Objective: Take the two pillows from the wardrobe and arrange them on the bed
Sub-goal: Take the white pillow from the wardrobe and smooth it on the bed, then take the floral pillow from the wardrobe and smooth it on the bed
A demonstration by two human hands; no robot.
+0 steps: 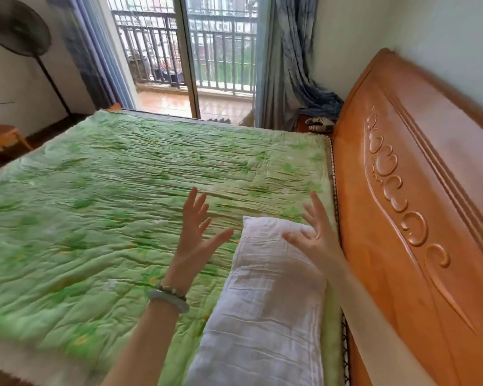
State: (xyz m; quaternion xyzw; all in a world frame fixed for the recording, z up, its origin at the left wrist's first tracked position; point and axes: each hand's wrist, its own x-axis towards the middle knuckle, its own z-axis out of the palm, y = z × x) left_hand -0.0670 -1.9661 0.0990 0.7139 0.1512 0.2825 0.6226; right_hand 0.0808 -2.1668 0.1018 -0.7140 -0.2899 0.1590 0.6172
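While both hands hang spread and empty, the left hand [195,232] at 9 o'clock of the white pillow [265,307] and the right hand [315,235] over its far end, the pillow lies on the bed [95,204] beside the headboard [416,218]. It looks soft and light; I would hold it by the two short ends.

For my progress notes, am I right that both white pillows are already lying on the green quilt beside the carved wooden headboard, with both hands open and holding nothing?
Not quite: the head view shows only one white pillow on the green quilt, lying along the carved wooden headboard. No second pillow is in view. The rest holds: the left hand and right hand are open and empty.
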